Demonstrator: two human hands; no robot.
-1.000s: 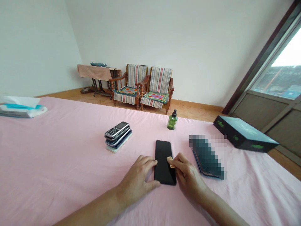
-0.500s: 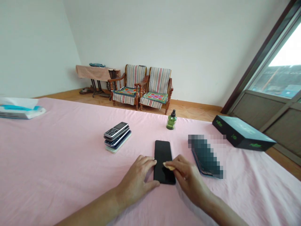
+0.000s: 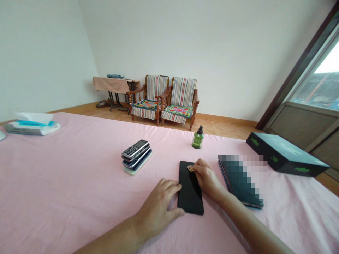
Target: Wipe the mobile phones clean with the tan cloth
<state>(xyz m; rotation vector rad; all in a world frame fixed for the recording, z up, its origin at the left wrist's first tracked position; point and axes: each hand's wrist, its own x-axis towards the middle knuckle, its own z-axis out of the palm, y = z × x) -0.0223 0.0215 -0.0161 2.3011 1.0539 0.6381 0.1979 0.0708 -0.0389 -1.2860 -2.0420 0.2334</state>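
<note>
A black smartphone (image 3: 189,194) lies face up on the pink cloth in front of me. My left hand (image 3: 160,204) rests at its left side, thumb and fingers spread, fingertips touching the edge and the thumb by the lower corner. My right hand (image 3: 206,176) pinches a small yellowish wiping cloth (image 3: 190,169) against the upper part of the screen. Most of that cloth is hidden by the fingers. Left of the phone, several mobile phones (image 3: 136,155) sit in a stack. To the right lies a dark wallet-like case (image 3: 238,181), partly blurred out.
A green spray bottle (image 3: 197,137) stands beyond the smartphone. At the right is a black box (image 3: 286,153) with green lettering; at the far left, a tissue pack (image 3: 33,125). Two wooden armchairs (image 3: 178,95) and a covered sewing table (image 3: 113,84) stand past the pink cloth's (image 3: 79,169) far edge.
My right hand has slid the yellowish cloth up the screen, from the middle to near the top. My left hand stays at the smartphone's edge. The view has shifted slightly.
</note>
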